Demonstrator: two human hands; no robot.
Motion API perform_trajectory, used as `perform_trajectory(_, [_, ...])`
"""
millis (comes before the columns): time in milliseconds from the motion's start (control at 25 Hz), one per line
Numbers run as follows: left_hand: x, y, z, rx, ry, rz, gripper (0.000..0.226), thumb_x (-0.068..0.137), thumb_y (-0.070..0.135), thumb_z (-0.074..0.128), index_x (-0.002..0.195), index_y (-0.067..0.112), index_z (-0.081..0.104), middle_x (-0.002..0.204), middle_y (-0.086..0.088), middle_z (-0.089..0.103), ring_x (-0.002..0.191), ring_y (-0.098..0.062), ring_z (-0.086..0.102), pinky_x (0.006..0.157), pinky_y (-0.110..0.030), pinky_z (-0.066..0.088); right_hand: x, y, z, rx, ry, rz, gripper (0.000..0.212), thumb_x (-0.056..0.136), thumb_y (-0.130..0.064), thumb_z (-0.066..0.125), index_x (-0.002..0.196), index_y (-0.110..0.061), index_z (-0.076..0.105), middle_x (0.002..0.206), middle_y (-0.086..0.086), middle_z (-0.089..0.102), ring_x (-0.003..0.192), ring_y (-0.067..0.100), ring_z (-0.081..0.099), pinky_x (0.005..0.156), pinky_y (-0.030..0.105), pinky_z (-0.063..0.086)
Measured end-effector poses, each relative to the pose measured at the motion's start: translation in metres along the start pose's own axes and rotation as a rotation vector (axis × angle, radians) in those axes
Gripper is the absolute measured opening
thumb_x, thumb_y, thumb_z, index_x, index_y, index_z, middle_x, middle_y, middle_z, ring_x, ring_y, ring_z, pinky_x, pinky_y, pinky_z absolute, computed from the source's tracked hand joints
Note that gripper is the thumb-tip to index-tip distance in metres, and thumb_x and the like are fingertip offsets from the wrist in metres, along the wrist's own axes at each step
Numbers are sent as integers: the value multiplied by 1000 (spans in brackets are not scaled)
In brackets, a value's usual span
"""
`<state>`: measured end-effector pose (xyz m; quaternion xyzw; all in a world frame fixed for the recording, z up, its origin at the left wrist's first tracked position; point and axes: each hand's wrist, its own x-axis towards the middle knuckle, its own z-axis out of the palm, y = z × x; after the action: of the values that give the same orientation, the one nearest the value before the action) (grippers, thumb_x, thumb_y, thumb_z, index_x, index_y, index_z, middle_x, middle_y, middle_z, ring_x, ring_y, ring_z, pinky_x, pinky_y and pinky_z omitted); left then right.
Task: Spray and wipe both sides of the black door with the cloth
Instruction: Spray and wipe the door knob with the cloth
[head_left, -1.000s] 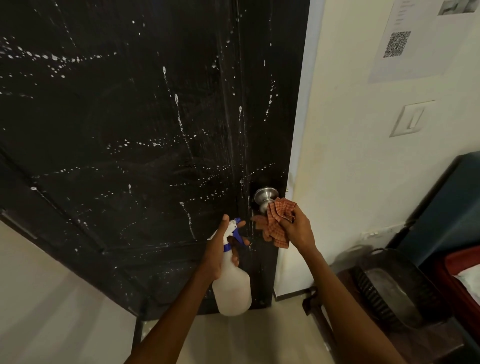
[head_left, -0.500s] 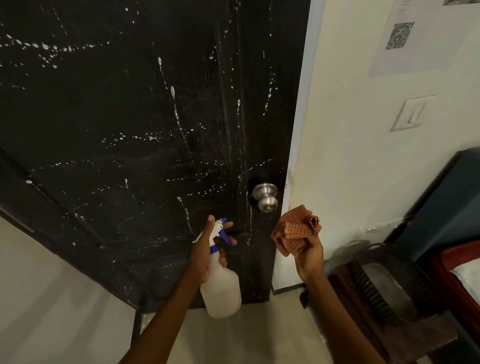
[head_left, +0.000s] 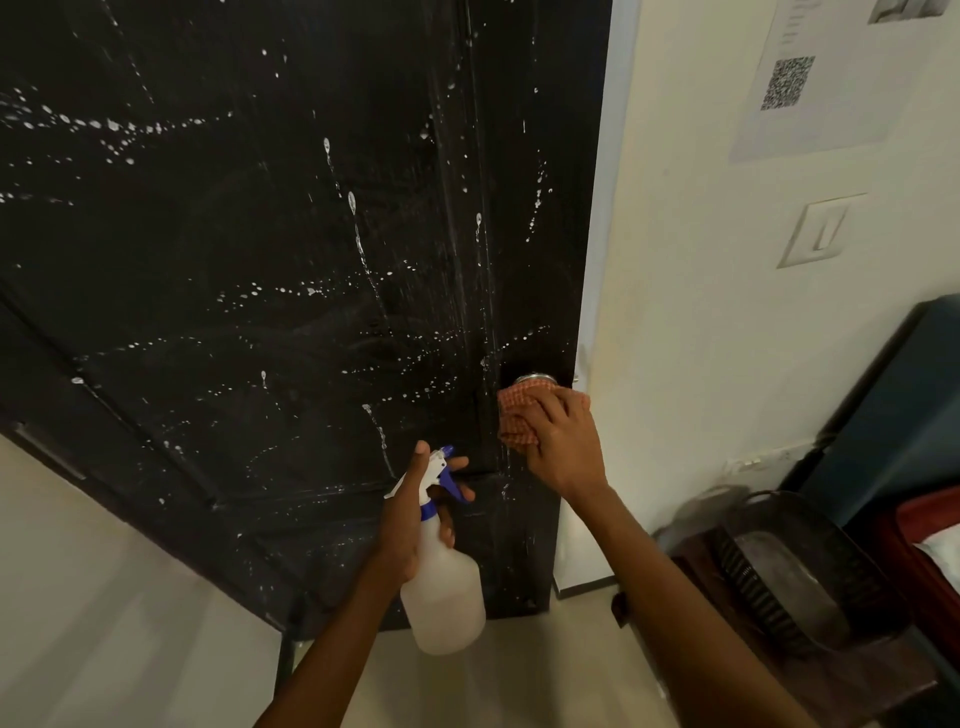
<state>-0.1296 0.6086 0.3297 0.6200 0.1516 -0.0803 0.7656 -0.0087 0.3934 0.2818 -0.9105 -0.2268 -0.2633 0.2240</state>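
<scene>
Pressing the checked cloth over the door knob, the right hand should rub firmly around it, while left-hand fingers grip the spray bottle beside the droplet-streaked black door.

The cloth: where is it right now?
In the head view, the cloth is under the right hand, pressed over the door knob near the black door's right edge.

Right of the frame: a cream wall bearing a paper notice with a QR code at upper right and a wall switch below it. Lower right: a dark slatted basket beside a red case. Bottom: pale floor.
</scene>
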Motion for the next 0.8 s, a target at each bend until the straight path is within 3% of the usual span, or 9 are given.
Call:
perform_trajectory(80, [-1,2,3,9,3,2,68,92,65,34,117,11,68,90,-17,68,47,-14,50,39,-22,40,10,10,-5,-84,-76,-98,53,81,-38,69,132,-24,61,142,5,55,130,36,48,105,53,45])
perform_trajectory(120, [-1,3,4,13,7,6,68,93,64,34,117,11,69,90,-18,68,47,-14,50,39,-22,40,11,14,-6,-15,-92,-69,52,85,-39,66,134,-24,59,143,5,53,127,33,50,102,50,49])
perform_trajectory(240, [-3,4,2,9,7,34,69,92,64,34,117,9,69,91,-18,69,47,-14,50,40,-23,40,3,9,-1,426,-41,312,50,98,-43,50,142,-22,48,138,3,51,107,19,60,90,35,55])
perform_trajectory(320, [-4,3,0,31,4,52,72,89,68,36,115,9,69,91,-19,70,46,-16,51,39,-23,41,1,-4,4,476,-34,474,51,99,-46,47,144,-22,42,135,5,49,103,21,63,85,34,56])
perform_trajectory(400, [-5,2,1,71,-3,47,76,85,73,40,114,9,69,90,-19,71,45,-18,50,38,-23,41,6,-9,8,233,-47,364,53,95,-42,58,144,-24,45,139,10,46,111,28,58,86,39,56])
perform_trajectory(480, [-6,2,5,107,-2,45,74,86,70,37,113,9,70,90,-19,71,45,-18,51,38,-23,41,12,-10,7,-117,-83,130,60,84,-39,75,138,-26,55,143,15,46,120,37,50,96,49,51])
perform_trajectory(560, [-6,2,9,130,-13,49,75,86,71,36,113,10,70,92,-20,71,45,-17,51,39,-23,42,16,-4,7,-206,-112,34,61,77,-38,83,133,-27,61,143,16,46,124,40,49,100,53,49])
perform_trajectory(680, [-7,1,13,129,-31,60,82,79,79,41,112,11,71,93,-20,72,46,-18,52,41,-24,43,11,2,9,131,-37,143,50,86,-33,76,133,-27,61,143,11,45,119,27,52,93,37,54])
perform_trajectory(800, [-11,0,12,156,-36,65,80,78,77,38,113,12,70,94,-19,72,48,-20,52,42,-25,43,6,-9,15,548,80,418,40,98,-27,64,137,-24,54,138,2,41,113,15,56,91,22,53])
